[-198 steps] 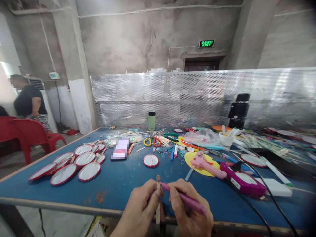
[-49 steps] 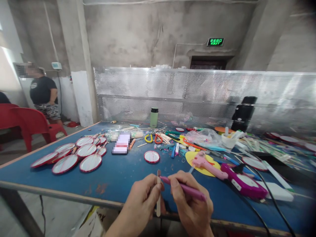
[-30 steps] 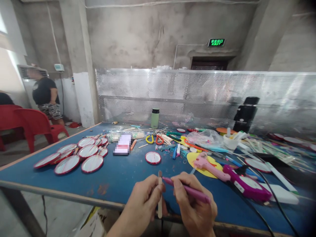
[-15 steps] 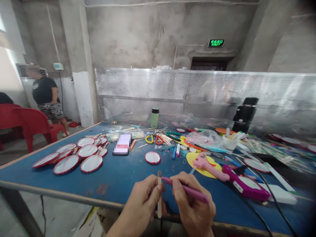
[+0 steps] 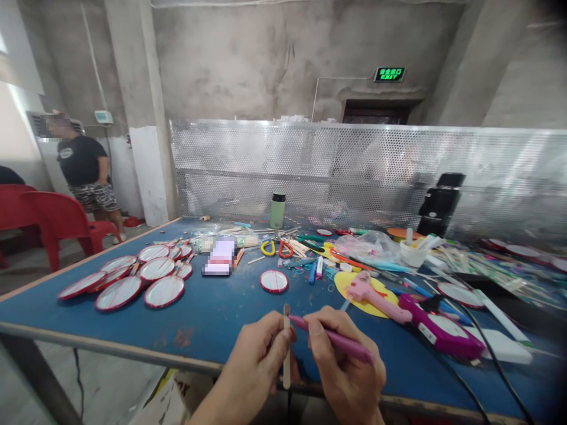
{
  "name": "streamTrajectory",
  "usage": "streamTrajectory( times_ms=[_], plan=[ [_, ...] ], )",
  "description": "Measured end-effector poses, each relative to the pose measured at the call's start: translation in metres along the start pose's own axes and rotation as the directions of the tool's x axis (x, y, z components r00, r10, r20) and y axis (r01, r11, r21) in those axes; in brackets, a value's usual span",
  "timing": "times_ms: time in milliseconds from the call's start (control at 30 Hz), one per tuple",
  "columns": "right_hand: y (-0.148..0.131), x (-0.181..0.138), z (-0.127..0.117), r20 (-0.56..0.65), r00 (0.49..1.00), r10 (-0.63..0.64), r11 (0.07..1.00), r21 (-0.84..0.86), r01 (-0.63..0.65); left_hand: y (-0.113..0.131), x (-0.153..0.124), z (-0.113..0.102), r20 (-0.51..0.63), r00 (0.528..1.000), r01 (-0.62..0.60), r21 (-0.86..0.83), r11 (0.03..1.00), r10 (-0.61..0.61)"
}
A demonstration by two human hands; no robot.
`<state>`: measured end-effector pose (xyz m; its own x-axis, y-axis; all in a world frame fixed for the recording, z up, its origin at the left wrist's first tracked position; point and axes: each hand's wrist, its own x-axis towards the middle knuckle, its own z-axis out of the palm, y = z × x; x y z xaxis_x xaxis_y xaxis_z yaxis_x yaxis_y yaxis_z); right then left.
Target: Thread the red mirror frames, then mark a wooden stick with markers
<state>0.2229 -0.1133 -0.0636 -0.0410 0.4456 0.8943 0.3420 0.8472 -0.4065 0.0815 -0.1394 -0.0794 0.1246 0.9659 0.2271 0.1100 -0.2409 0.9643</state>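
Note:
Near the table's front edge, my left hand [image 5: 261,354] is closed around a flat wooden craft stick [image 5: 286,366], held upright with its darker tip above the fingers. My right hand [image 5: 348,360] grips a purple pen-like tool [image 5: 343,342], its point touching or very close to the stick just below the tip. Beyond my hands lies a round mirror with a red rim [image 5: 273,281]. A yellow oval piece [image 5: 367,295] with a pink glue gun [image 5: 376,298] across it rests to the right of my right hand.
Several red-rimmed round mirrors [image 5: 119,293] are heaped on the left of the blue table [image 5: 212,330]. A phone [image 5: 220,257], a green bottle [image 5: 277,211], pliers and loose sticks lie farther back. Black cables [image 5: 496,360] run at right. A person [image 5: 86,165] stands beyond red chairs [image 5: 59,227].
Almost nothing differs. Both hands keep the same hold on the stick and the purple tool, and the view has shifted very slightly.

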Motion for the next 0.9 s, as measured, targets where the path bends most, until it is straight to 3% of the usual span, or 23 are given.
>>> streamTrajectory(
  times_ms=[200, 467, 900],
  plan=[
    [-0.0012, 0.0027, -0.0009, 0.034, 0.999, -0.033, 0.999, -0.010, 0.034, -0.0022, 0.0000, 0.0000, -0.001, 1.000, -0.013, 0.027, 1.000, 0.013],
    [-0.0003, -0.0025, 0.0019, -0.039, 0.998, 0.043, 0.999, 0.004, -0.043, -0.0006, -0.0014, -0.0010, -0.001, 1.000, -0.014, 0.020, 1.000, 0.014],
    [0.0035, -0.0015, -0.0004, 0.002, 1.000, -0.023, 0.999, -0.031, 0.023, 0.0007, 0.0013, -0.0013, 0.003, 1.000, -0.004, 0.015, 1.000, 0.004]
  ],
)
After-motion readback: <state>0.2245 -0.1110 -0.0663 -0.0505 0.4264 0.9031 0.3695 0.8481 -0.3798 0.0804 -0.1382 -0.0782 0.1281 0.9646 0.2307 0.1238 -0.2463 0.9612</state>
